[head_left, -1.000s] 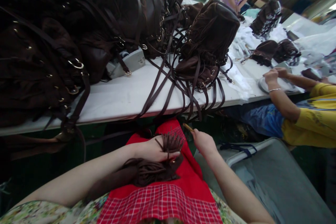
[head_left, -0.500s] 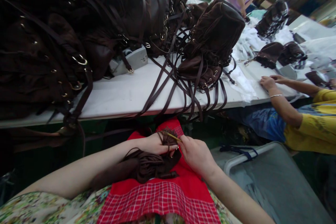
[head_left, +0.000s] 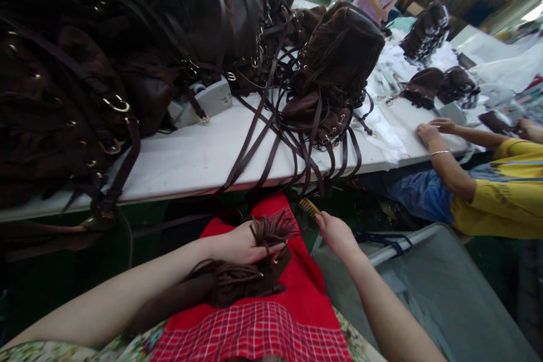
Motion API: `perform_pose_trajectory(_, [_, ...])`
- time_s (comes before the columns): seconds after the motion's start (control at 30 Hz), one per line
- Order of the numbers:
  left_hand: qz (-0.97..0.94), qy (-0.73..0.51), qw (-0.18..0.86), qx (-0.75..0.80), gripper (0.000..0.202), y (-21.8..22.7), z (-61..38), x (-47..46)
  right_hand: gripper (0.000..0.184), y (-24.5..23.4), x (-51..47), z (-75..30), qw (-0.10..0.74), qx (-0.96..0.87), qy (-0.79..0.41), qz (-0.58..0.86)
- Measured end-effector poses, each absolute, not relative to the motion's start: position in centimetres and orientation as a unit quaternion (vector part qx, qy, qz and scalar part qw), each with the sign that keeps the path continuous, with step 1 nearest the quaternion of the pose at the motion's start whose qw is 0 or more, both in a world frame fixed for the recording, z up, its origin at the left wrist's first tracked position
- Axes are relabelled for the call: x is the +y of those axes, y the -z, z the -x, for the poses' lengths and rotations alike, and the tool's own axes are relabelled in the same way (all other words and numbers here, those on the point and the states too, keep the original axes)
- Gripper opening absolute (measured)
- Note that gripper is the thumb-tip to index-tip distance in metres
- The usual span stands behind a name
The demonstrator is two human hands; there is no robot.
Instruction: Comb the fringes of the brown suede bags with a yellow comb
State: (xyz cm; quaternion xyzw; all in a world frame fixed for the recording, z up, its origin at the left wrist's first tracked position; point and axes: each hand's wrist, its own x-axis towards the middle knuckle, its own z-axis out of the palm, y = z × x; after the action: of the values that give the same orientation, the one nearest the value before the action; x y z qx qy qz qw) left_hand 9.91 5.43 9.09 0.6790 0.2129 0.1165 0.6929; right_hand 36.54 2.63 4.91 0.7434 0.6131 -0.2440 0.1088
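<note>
On my lap, over a red apron (head_left: 307,288), lies a dark brown fringed bag (head_left: 237,285). My left hand (head_left: 244,243) is closed around a brown tassel (head_left: 274,230), whose strands fan out past the fingers toward the right. A yellowish comb (head_left: 311,208) is pinched in my right hand (head_left: 338,235). Its teeth point left, and it is apart from the tassel, up and to the right of it. Part of the bag is hidden under my left forearm.
Dark brown bags (head_left: 139,39) are heaped on the white table (head_left: 182,167) at left. Another bag (head_left: 339,51) stands mid-table, its straps hanging over the front edge. A grey cart (head_left: 441,288) is at my right. Beyond it a person in yellow (head_left: 504,192) works at the table.
My right hand has moved up and right, drawing the comb away from the tassel. The tassel strands now spread out more. My left hand keeps its hold; the view has shifted slightly.
</note>
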Motion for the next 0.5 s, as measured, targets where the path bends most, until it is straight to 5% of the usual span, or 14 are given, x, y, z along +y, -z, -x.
perform_pose_trajectory(0.13, [-0.647, -0.125, 0.717, 0.228, 0.04, -8.6, -10.3, 5.7, 0.039, -7.6, 1.4, -35.9, -0.126, 0.654, 0.312, -0.677])
perform_pose_trajectory(0.2, [-0.635, -0.128, 0.726, 0.232, 0.033, -8.1, -10.7, 5.8, 0.036, -9.5, 0.7, -34.0, -0.168, 0.705, 0.324, -0.608])
perform_pose_trajectory(0.33, [-0.663, -0.133, 0.699, 0.234, 0.026, -7.5, -10.9, 5.6, 0.028, -11.6, 0.2, -30.2, -0.061, 0.802, 0.269, -0.53])
perform_pose_trajectory(0.5, [-0.679, -0.097, 0.693, 0.222, 0.03, -8.6, -10.1, 5.4, 0.029, -8.3, 1.0, -30.2, 0.109, 0.784, 0.194, -0.579])
